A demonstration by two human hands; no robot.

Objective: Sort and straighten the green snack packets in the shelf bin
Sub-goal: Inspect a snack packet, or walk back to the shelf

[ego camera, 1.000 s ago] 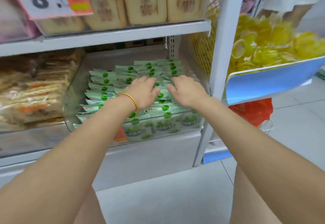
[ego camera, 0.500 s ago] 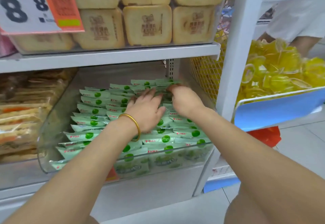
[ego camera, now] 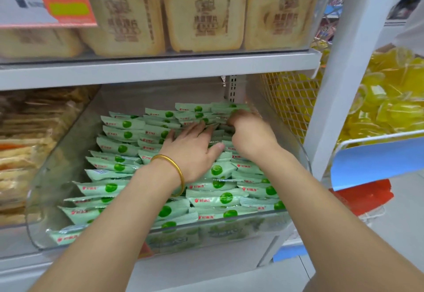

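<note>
Packets [ego camera: 124, 148], green ones, fill the clear shelf bin [ego camera: 36, 234] in overlapping rows. My left hand [ego camera: 192, 151] lies flat on the middle rows, fingers [ego camera: 197, 127] straight and slightly spread. My right hand [ego camera: 250, 133] reaches the back right corner, fingers curled down among the packets; I cannot tell whether they pinch one. My forearms hide the centre rows. Stamped cakes [ego camera: 204, 16] sit on the shelf above, brown wrapped snacks [ego camera: 29, 135] on the left, and yellow jelly cups [ego camera: 390, 99] on the right.
</note>
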